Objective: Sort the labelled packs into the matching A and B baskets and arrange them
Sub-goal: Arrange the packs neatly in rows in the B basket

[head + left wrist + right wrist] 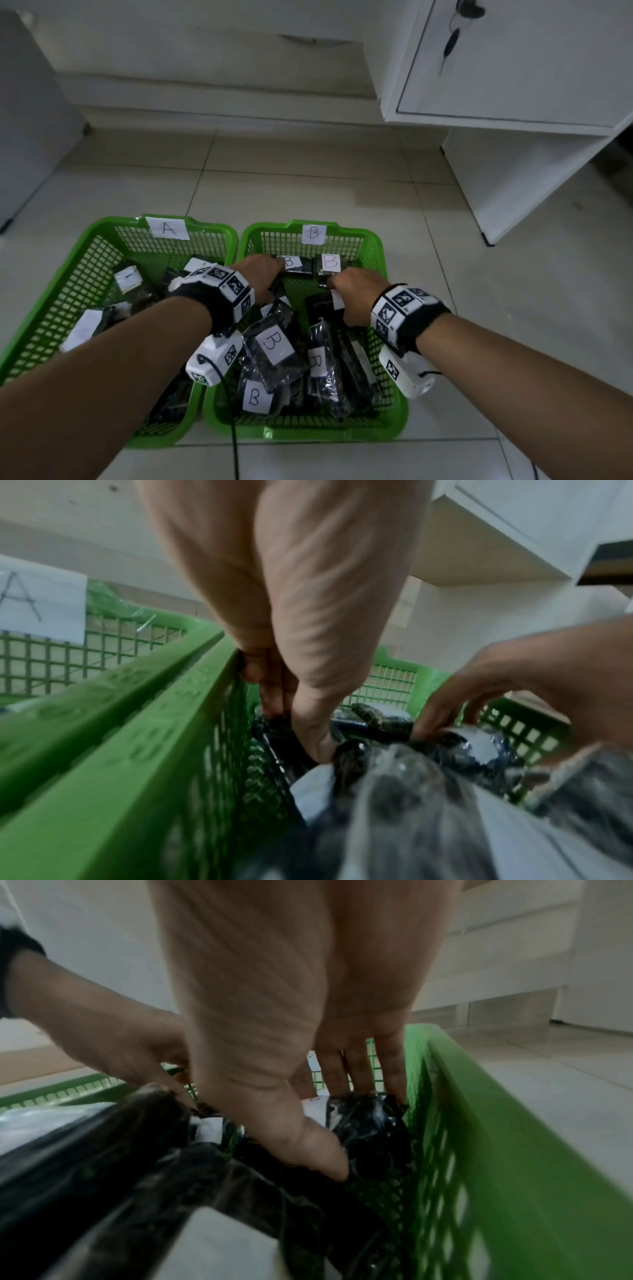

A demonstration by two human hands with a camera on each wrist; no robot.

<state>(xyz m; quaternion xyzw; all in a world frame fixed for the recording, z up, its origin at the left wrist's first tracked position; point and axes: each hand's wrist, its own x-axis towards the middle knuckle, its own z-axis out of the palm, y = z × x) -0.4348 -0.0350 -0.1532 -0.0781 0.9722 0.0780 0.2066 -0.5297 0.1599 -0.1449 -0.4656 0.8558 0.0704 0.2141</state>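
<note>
Two green baskets sit side by side on the tiled floor. The A basket (pixel 102 246) is on the left and the B basket (pixel 376 260) is on the right. Both hands are down inside the B basket. The left hand (pixel 258 277) is by the basket's left wall, and its thumb and fingers pinch a dark pack (pixel 284 739) just under it. The right hand (pixel 356 294) is near the far right side, with its thumb and fingers wrapped round a shiny black pack (pixel 369 1131) right below it. More packs with B labels (pixel 275 346) lie in a heap nearer the person. Packs with A labels (pixel 127 278) lie in the A basket.
</note>
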